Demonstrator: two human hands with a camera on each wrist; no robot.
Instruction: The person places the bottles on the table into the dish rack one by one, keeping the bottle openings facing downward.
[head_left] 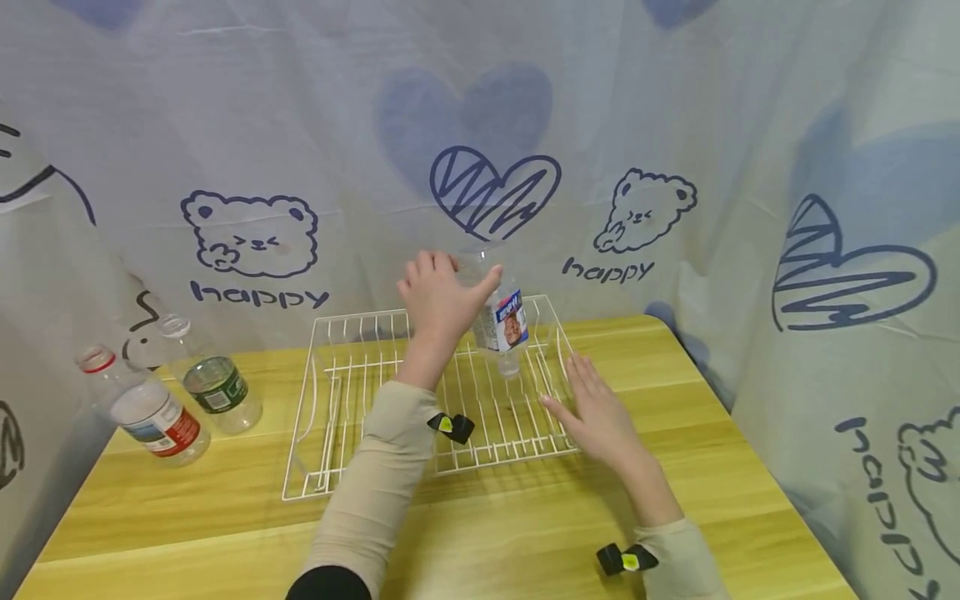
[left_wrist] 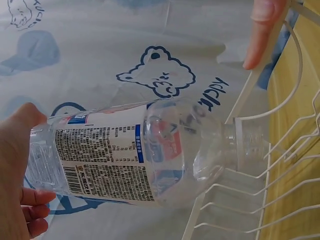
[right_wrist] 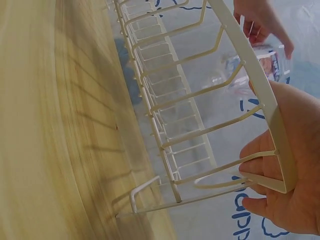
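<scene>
A clear plastic bottle point(left_wrist: 105, 155) with a printed label is held neck down by my left hand point(head_left: 444, 300). That hand grips it around the base, thumb on one side and fingers on the other. Its open neck points down at the wires of a white wire dish rack point(head_left: 491, 454); the left wrist view does not settle whether they touch. At the rack's right side, my right hand point(head_left: 600, 417) holds the rim. Its thumb reaches over the inner side while the fingers lie along the outside, partly behind the wires point(right_wrist: 220, 170) in the right wrist view.
Two more capless plastic bottles stand at the table's left: one with a red label point(head_left: 168, 429), one with a green label point(head_left: 216, 385). A printed curtain point(head_left: 360, 125) hangs behind and beside the wooden table point(head_left: 510, 533).
</scene>
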